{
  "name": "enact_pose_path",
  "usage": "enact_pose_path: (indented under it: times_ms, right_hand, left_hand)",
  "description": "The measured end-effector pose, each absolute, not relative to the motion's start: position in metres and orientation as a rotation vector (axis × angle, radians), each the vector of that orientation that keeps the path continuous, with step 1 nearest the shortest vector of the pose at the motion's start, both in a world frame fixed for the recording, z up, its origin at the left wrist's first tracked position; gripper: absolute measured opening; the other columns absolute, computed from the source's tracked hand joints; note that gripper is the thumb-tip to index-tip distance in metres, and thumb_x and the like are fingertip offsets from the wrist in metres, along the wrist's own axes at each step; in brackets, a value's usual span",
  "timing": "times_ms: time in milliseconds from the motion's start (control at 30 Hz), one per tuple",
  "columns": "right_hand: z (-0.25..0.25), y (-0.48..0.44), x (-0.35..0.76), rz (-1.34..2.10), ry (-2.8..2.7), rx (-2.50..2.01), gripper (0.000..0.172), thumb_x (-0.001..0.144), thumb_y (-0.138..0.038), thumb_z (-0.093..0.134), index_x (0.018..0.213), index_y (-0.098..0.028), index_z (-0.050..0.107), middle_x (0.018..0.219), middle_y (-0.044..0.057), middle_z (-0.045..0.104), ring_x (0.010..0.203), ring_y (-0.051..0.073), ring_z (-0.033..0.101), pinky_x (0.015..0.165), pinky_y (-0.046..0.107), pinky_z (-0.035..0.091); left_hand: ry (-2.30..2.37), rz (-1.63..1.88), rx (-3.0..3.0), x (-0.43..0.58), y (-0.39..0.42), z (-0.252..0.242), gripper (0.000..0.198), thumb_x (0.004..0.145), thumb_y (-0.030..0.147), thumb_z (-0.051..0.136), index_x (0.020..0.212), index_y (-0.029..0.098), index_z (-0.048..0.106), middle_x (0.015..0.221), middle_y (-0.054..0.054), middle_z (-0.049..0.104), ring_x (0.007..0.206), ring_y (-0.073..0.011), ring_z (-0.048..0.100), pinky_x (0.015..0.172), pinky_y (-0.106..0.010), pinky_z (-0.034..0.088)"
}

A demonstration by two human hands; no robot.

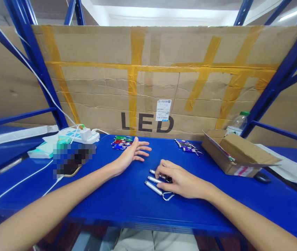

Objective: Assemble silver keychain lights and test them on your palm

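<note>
Three silver penlight-like sticks [153, 188] with metal clips lie side by side on the blue table, near its middle. My right hand [176, 177] is over them, its fingers curled down onto the upper ones and hiding their right ends. The lowest stick shows its carabiner clip. My left hand [132, 153] is held with fingers spread and holds nothing, just right of a group of green, red and blue sticks [119, 142]. Another row of dark and purple sticks [186, 145] lies at the back, right of the middle.
An open cardboard box [221, 157] stands at the right, a bottle [238, 123] behind it and a dark object [262, 177] beside it. At the left are a phone [75, 162], a power strip [85, 136], cables and a packet [41, 150]. Large cardboard [106, 90] closes the back.
</note>
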State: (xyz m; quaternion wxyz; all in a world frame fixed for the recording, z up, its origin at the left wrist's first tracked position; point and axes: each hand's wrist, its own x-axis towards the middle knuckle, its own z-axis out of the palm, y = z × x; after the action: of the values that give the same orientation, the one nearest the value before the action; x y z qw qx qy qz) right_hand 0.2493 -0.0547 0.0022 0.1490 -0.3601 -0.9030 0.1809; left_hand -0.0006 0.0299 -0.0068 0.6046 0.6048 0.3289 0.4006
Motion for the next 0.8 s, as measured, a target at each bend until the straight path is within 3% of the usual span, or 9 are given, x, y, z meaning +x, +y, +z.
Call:
enact_pose_path:
  times_ms: [333, 467, 667, 800]
  right_hand:
    - [-0.0023, -0.0500, 0.2476, 0.620, -2.204, -1.081, 0.023, 0.114, -0.045, 0.046, 0.110, -0.024, 0.054, 0.099, 0.002, 0.063, 0.086, 0.019, 0.058, 0.081, 0.033, 0.048]
    - [-0.0025, -0.0462, 0.2483, 0.569, -2.119, -1.045, 0.026, 0.115, -0.043, 0.042, 0.129, -0.025, 0.055, 0.106, 0.005, 0.068, 0.095, 0.021, 0.063, 0.088, 0.035, 0.049]
    - [0.0009, -0.0497, 0.2488, 0.677, -2.024, -1.160, 0.030, 0.116, -0.045, 0.035, 0.115, -0.025, 0.057, 0.102, 0.002, 0.066, 0.088, 0.019, 0.060, 0.081, 0.031, 0.048]
    - [0.0022, -0.0505, 0.2483, 0.648, -2.078, -1.169, 0.029, 0.116, -0.043, 0.035, 0.118, -0.025, 0.058, 0.112, 0.002, 0.069, 0.097, 0.019, 0.062, 0.088, 0.031, 0.047]
  left_hand:
    - [0.765, 0.898, 1.405, 0.0001, 0.0284, -0.0077, 0.084, 0.100, 0.086, 0.038, 0.137, 0.016, 0.066, 0.134, -0.018, 0.073, 0.111, -0.0283, 0.072, 0.083, -0.034, 0.057]
    - [0.778, 0.908, 1.397, 0.0013, 0.0294, -0.0069, 0.083, 0.101, 0.085, 0.037, 0.136, 0.016, 0.066, 0.134, -0.018, 0.074, 0.110, -0.0284, 0.072, 0.082, -0.034, 0.057]
    - [0.777, 0.915, 1.392, -0.0001, 0.0305, -0.0066, 0.081, 0.100, 0.084, 0.039, 0.136, 0.017, 0.067, 0.134, -0.018, 0.074, 0.110, -0.0286, 0.072, 0.082, -0.035, 0.057]
    - [0.765, 0.899, 1.398, -0.0008, 0.0285, -0.0068, 0.082, 0.101, 0.084, 0.036, 0.137, 0.017, 0.067, 0.134, -0.018, 0.074, 0.112, -0.0289, 0.072, 0.083, -0.035, 0.057]
